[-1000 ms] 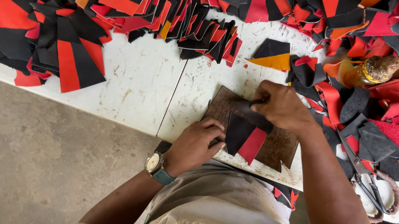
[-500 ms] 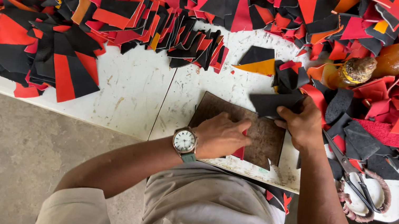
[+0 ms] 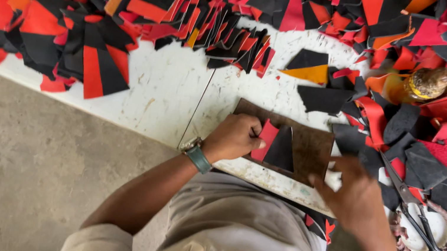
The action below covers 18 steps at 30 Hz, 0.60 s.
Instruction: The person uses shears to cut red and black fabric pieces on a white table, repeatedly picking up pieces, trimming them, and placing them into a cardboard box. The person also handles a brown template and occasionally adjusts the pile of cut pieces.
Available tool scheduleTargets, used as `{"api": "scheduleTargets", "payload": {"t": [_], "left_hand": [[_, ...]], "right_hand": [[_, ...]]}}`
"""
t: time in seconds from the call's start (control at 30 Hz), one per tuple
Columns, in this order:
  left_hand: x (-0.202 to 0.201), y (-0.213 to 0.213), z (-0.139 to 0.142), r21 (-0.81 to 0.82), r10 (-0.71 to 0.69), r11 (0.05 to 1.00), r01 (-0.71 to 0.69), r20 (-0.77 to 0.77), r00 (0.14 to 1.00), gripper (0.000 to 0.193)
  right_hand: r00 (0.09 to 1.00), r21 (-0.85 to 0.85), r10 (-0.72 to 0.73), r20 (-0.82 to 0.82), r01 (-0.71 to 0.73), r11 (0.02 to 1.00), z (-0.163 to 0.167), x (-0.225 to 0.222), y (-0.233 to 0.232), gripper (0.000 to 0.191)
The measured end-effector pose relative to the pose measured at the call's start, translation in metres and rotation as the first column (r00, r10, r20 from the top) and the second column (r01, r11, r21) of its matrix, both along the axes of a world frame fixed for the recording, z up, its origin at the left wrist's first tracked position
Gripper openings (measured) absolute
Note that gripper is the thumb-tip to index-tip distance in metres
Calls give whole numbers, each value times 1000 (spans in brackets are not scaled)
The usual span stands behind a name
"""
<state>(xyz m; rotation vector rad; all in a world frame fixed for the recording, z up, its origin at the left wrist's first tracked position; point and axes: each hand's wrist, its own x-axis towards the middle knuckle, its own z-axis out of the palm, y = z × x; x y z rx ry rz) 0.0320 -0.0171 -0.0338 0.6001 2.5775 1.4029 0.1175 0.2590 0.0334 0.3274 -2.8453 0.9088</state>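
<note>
At the tabletop's (image 3: 162,98) near edge, a left hand (image 3: 233,138) is pressing curled fingers onto a red-and-black piece (image 3: 275,145) lying on a brown board (image 3: 312,148). The right hand (image 3: 353,194), fingers loosely apart, is hovering beside scissors (image 3: 418,216) near the right corner.

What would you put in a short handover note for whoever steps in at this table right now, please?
Left hand: fist pressing on the red and black piece that lies on the brown board.
Right hand: open, fingers spread, at the board's right edge, holding nothing.
Scissors lie on the table to the right of the right hand, untouched.
Done: one joined red-and-black piece sits on the board; many similar pieces lie in a heap at far left.
Left: loose black and red scraps on the right remain unsorted.
</note>
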Motion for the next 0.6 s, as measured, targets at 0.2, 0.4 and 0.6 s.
{"api": "scheduleTargets", "payload": {"t": [0.2, 0.4, 0.6], "left_hand": [[-7, 1, 7, -215, -53, 974, 67, 73, 996, 30], [20, -4, 23, -332, 111, 931, -151, -136, 984, 42], [60, 8, 18, -198, 148, 943, -269, -474, 868, 50]], "right_hand": [[906, 332, -400, -139, 423, 843, -5, 66, 79, 36], [902, 584, -428, -56, 378, 719, -33, 75, 122, 49], [911, 463, -412, -10, 369, 806, -35, 69, 140, 50]]}}
